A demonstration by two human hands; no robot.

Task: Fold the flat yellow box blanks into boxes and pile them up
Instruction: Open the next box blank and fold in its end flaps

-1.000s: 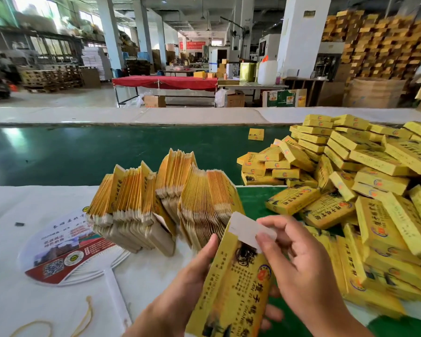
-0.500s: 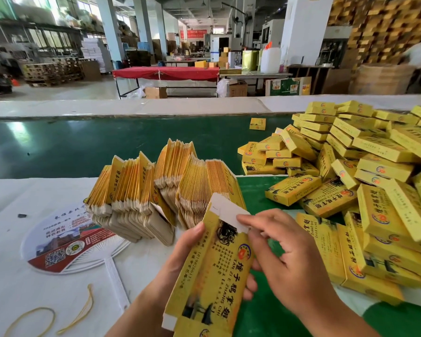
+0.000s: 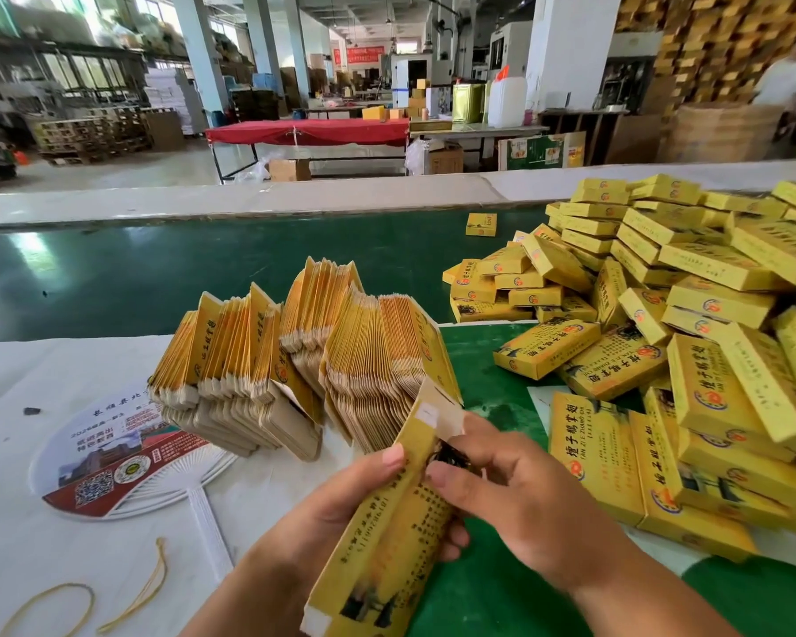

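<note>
The left hand [image 3: 359,503] grips the box [image 3: 387,531] from behind and beneath, thumb lying on its near long edge, fingers curled round the far side. The right hand [image 3: 515,494] pinches the box's upper end just under the pale flap [image 3: 437,413], which stands up unfolded. The box sits at 6 o'clock, low and central, tilted with its flap end pointing toward 12.

It looks like thin printed card: light, springy along its creases, easily dented if squeezed on the broad faces. It is best held by the long edges, with fingertips working the flap at its fold line; the glossy print may be slightly slippery.

At 7 o'clock two rubber bands [image 3: 56,604] lie on the white cover, and at 8 a round paper fan [image 3: 125,457]. Just beyond the hands, toward 11, the blanks [image 3: 304,356] stand on edge in a fanned bundle, touching one another. From 3 round to 1 o'clock the pile [image 3: 690,324] of finished boxes spreads loosely over the green belt [image 3: 203,273], some flat, some leaning; one stray box [image 3: 481,224] lies apart at 12.

No bin or tray holds any of them. Far back stand a red table [image 3: 309,132] and stacked cartons.
</note>
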